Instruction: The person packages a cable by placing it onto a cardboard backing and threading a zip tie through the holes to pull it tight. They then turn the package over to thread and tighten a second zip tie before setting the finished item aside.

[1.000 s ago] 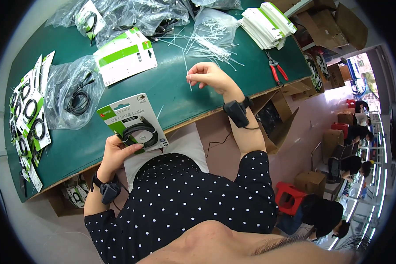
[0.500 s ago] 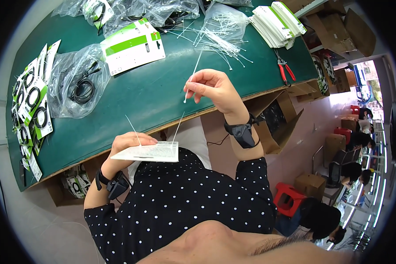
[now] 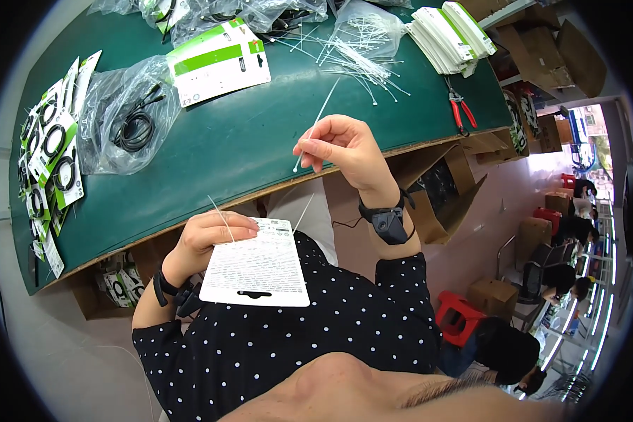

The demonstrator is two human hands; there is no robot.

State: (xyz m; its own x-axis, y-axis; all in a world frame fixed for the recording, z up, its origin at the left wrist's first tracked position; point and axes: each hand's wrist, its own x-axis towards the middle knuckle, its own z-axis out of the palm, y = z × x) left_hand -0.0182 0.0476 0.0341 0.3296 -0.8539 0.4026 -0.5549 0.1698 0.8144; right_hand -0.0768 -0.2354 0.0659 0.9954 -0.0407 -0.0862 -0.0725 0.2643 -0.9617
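My left hand (image 3: pixel 218 232) is closed on the top edge of a white packaging card (image 3: pixel 257 271). The card's printed side faces up and its hanging slot points toward me. Thin white cable ties stick out of it, one by my left fingers and another cable tie (image 3: pixel 303 213) at its right corner. Above and to the right, my right hand (image 3: pixel 341 146) pinches a single loose white cable tie (image 3: pixel 322 112) between thumb and fingers. The tie's small head hangs below the fingertips and its tail slants up over the table. The hands are apart.
On the green table (image 3: pixel 218 148) lie a heap of cable ties (image 3: pixel 359 60), stacked cards (image 3: pixel 446 42), red-handled pliers (image 3: pixel 462 109), a bag with a black cable (image 3: pixel 133 126) and carded cables (image 3: pixel 49 148). An open carton (image 3: pixel 446 193) stands below the right edge. People sit farther right.
The card has tilted from nearly edge-on to show its printed face, its slotted end dropping toward me. The tie in my right hand now leans more to the right.
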